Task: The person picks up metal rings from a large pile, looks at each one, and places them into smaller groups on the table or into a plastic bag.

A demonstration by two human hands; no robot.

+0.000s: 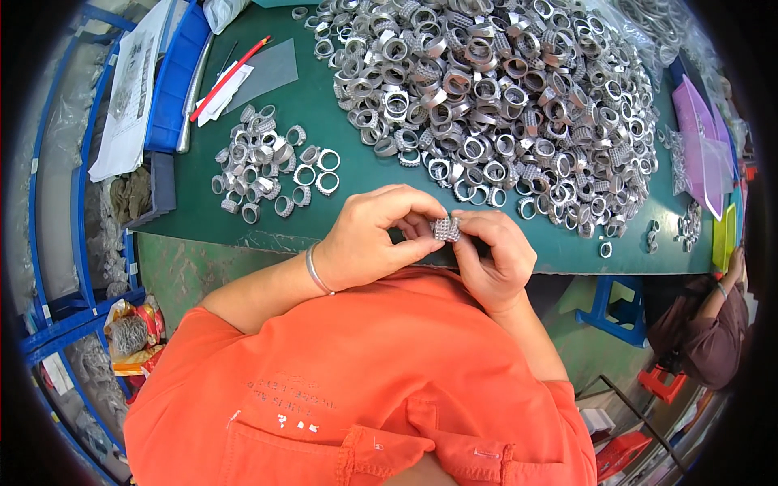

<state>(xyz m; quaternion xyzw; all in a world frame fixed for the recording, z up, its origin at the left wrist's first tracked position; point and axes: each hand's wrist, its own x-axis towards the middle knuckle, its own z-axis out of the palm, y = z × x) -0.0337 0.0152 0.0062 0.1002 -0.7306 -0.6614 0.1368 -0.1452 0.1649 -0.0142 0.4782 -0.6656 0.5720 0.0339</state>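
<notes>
Both hands, the left hand [369, 239] and the right hand [494, 255], pinch one small metal ring [446, 229] together. Beyond them a big ring pile [494, 89] lies on the green surface [356, 174].

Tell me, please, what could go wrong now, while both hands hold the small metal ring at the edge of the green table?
1. The left hand and right hand pinch the metal ring right above the green table's near edge; if it slips, it may fall to the floor.
2. The big pile of rings reaches close to the hands, so a dropped ring could get lost among them.
3. Loose rings near the edge could be knocked off.
</notes>
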